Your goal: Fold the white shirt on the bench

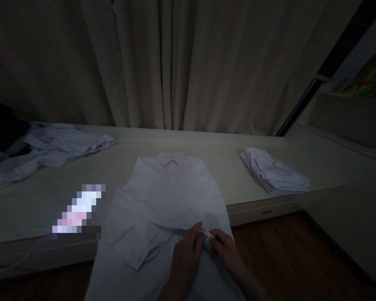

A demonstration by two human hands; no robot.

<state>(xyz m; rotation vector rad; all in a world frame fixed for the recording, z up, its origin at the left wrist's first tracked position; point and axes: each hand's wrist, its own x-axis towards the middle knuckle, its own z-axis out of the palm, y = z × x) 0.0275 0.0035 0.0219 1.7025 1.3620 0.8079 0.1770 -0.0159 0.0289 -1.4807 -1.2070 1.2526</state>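
Partly over the pale counter point(207, 144) lies a white shirt point(172, 192), front up, judged light, soft and quick to crease, best taken in small pinches, the left hand point(188, 251) and right hand point(224, 247), both nearly closed, gripping its bunched cloth point(208, 241)

Home room: long curtains point(232, 62), wood-look floor point(269, 251).

The shirt point(172, 192) and curtain point(235, 71) are matt cloth, the floor point(269, 246) wood
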